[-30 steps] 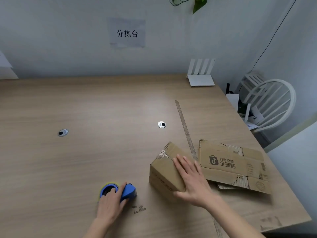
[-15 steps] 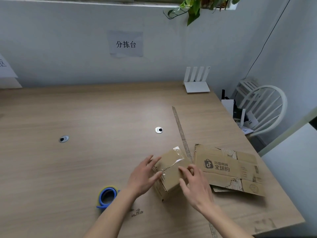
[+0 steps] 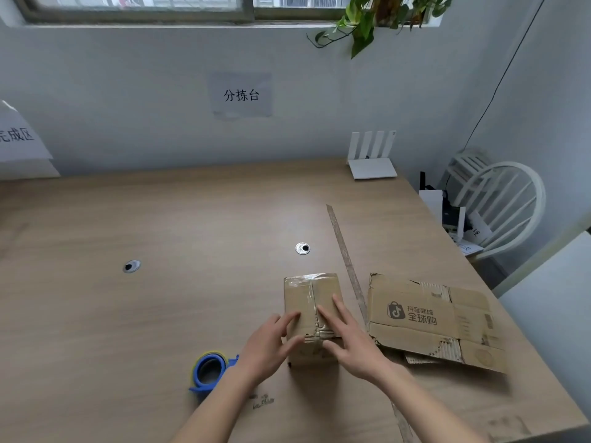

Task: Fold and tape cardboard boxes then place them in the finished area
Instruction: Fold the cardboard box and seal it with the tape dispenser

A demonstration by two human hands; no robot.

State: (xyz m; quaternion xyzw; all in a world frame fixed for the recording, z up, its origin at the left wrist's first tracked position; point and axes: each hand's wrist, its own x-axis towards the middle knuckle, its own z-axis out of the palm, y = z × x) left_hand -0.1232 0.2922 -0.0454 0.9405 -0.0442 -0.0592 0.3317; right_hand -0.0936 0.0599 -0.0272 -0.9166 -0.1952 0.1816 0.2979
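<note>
Small brown cardboard box (image 3: 311, 310) sits upright on the wooden table (image 3: 160, 314), near the front edge, right of centre. Box is closed; top flaps meet in a centre seam with clear tape running along it, shiny tape also wrinkled over the far top edge, corrugation torn and frayed at the near top edge. Left hand (image 3: 267, 346) lies against the box's left near corner, fingers straight and spread, fingertips on the top and thumb along the front face, nothing pinched. Right hand (image 3: 350, 340) rests flat on the right half of the top, fingers extended along the seam, thumb at the front edge, pressing rather than gripping. Blue tape dispenser (image 3: 209, 372) with a yellow-edged roll stands on the table just left of the left wrist, apart from the box. Flattened cardboard box (image 3: 431, 321) with a printed logo and ragged edges lies just right of the box, beyond a tape strip (image 3: 347, 266) stuck along the tabletop. Two round cable grommets (image 3: 302, 248) further back. White router (image 3: 372, 158) at the far edge by the wall, white chair (image 3: 499, 206) off the right side, paper sign (image 3: 241, 94) on the wall, another sign (image 3: 19, 135) at far left, plant (image 3: 367, 20) above.
</note>
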